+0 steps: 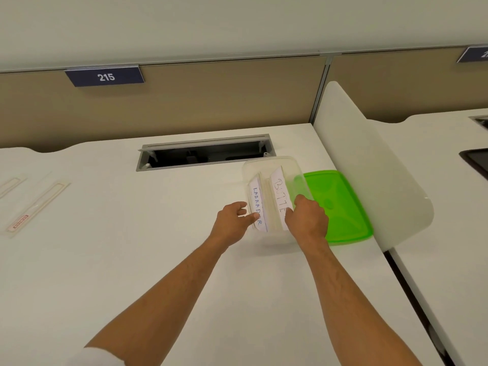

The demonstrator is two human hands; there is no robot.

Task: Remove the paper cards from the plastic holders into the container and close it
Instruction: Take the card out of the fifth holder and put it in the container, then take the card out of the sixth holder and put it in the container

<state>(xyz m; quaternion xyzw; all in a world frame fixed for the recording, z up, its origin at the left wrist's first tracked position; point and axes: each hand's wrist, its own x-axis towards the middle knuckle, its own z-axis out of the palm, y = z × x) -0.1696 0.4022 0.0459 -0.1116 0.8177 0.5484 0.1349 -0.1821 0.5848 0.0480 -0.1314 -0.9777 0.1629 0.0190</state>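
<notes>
A clear plastic container (272,162) stands on the white desk, right of centre. Inside it lean two paper cards: one lettered "LABRADOR" (257,200) on the left and one starting "BUTTE" (280,192) on the right. My left hand (233,223) grips the container's near left wall, thumb against the LABRADOR card. My right hand (307,217) reaches into the container and pinches the near end of the right card. The green lid (340,207) lies flat just right of the container. Two clear plastic holders (39,204) lie at the desk's far left.
A cable tray opening (206,153) is cut into the desk behind the container. A white rounded divider (369,159) rises right of the lid. A tan partition with a "215" sign (105,76) runs along the back. A dark object (475,161) sits on the neighbouring desk.
</notes>
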